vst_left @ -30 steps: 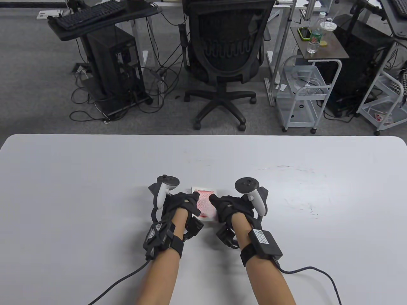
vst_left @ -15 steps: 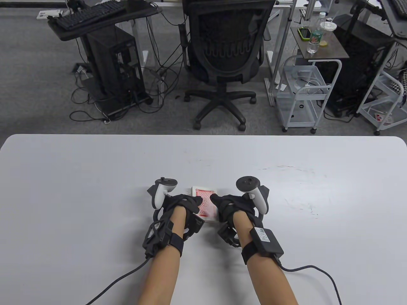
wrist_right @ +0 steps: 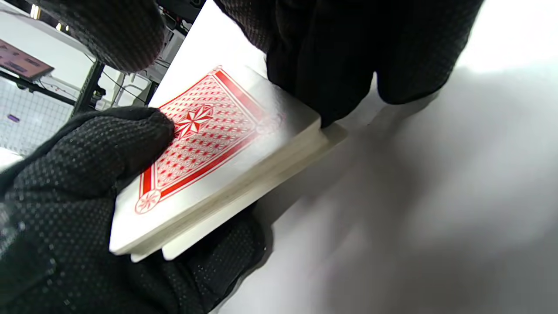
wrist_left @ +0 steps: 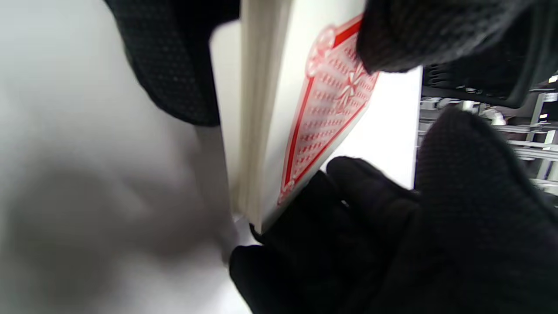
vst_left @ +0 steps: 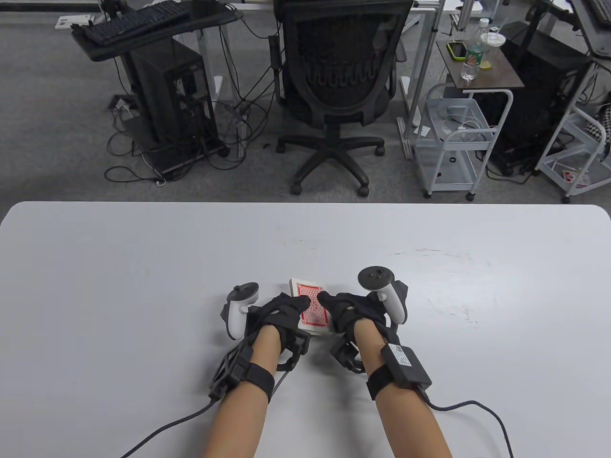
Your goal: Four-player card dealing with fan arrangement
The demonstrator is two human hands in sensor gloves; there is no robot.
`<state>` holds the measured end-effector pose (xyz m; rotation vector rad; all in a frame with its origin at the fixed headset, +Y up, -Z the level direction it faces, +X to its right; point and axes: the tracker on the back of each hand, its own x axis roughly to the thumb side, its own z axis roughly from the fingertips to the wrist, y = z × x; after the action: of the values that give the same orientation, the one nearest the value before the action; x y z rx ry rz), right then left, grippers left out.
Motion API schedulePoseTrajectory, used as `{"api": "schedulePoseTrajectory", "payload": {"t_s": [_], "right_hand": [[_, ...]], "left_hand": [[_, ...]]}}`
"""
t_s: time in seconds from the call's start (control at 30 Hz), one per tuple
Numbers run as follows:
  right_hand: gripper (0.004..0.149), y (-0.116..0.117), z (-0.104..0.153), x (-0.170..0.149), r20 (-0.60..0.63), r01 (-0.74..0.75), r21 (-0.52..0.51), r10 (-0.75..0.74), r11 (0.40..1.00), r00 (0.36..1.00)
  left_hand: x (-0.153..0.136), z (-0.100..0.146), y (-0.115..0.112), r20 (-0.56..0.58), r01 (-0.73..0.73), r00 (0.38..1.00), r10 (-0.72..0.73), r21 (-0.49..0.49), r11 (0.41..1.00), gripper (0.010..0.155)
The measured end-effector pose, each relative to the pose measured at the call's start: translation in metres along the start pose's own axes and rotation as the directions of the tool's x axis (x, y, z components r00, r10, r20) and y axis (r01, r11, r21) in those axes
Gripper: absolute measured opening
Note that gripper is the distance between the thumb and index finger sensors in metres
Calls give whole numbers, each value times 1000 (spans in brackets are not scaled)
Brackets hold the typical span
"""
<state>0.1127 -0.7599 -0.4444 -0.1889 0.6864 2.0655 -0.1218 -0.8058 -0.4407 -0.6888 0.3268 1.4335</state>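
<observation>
Red-backed, the deck (vst_left: 312,310) sat between my left hand (vst_left: 281,315) and right hand (vst_left: 351,312) near the table's (vst_left: 143,286) front edge, both gripping it. Left wrist view showed thin, slick edges. Right wrist view showed 1 bottom card jutting out; I judged side-edge grips safest.

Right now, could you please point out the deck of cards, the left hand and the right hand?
deck of cards (vst_left: 313,309): table view, on its red-patterned top card.
left hand (vst_left: 279,312): table view, on the gloved back.
right hand (vst_left: 351,310): table view, on the gloved back.
</observation>
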Motion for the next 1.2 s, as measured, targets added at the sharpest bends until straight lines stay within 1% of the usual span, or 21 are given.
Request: {"api": "schedulePoseTrajectory", "payload": {"t_s": [0.1, 0.17, 0.23, 0.3, 0.37, 0.4, 0.47, 0.57, 0.7, 0.77, 0.83, 0.9, 0.93, 1.0, 1.03, 1.1, 1.2], "right_hand": [[85, 0, 7, -2, 10, 63, 26, -64, 998, 998], [77, 0, 15, 0, 30, 88, 21, -88, 996, 996], [67, 0, 27, 4, 65, 94, -30, -92, 995, 994], [62, 0, 39, 7, 106, 121, -69, -113, 990, 988], [56, 0, 51, 9, 140, 165, -64, -155, 984, 978], [53, 1, 57, 9, 162, 182, -42, -173, 982, 972], [52, 4, 67, 9, 204, 206, -21, -197, 978, 959], [50, 9, 76, 5, 246, 232, -15, -222, 973, 943], [51, 21, 77, -4, 286, 225, 28, -223, 974, 932], [52, 28, 75, -7, 319, 191, 8, -183, 982, 930], [53, 34, 73, -9, 334, 156, 12, -151, 988, 930], [58, 38, 71, -10, 350, 143, -9, -131, 990, 928], [58, 39, 70, -10, 368, 142, -16, -126, 990, 921], [60, 39, 66, -13, 383, 152, -1, -140, 988, 913], [60, 40, 63, -16, 383, 173, 29, -171, 984, 908], [60, 41, 60, -18, 372, 213, 58, -219, 975, 902], [61, 35, 57, -18, 376, 195, 26, -190, 980, 907]], "left_hand": [[5, 14, 0, 108, -12, 994, 11, 4, 1000, 49], [8, 24, 1, 178, -13, 984, 11, 13, 1000, 49], [9, 36, 2, 231, -60, 971, 58, -1, 998, 49], [9, 44, 3, 252, -71, 965, 74, -23, 997, 50], [8, 52, 6, 294, -112, 948, 120, -45, 993, 54], [6, 56, 6, 309, -167, 933, 184, -81, 983, 55], [3, 62, 6, 318, -198, 918, 239, -155, 968, 57], [-3, 71, 7, 315, -220, 904, 290, -240, 945, 58], [-18, 78, 8, 286, -228, 902, 325, -324, 918, 61], [-28, 81, 11, 270, -243, 903, 335, -321, 915, 60], [-38, 81, 14, 262, -261, 901, 347, -312, 914, 59], [-47, 79, 17, 241, -295, 893, 379, -320, 900, 57], [-52, 77, 19, 237, -309, 887, 397, -334, 891, 57], [-57, 74, 24, 202, -326, 888, 412, -355, 876, 59], [-58, 72, 27, 209, -325, 885, 415, -360, 874, 59], [-59, 70, 31, 213, -317, 891, 401, -341, 885, 59], [-62, 67, 37, 206, -309, 902, 381, -311, 899, 59]]}}
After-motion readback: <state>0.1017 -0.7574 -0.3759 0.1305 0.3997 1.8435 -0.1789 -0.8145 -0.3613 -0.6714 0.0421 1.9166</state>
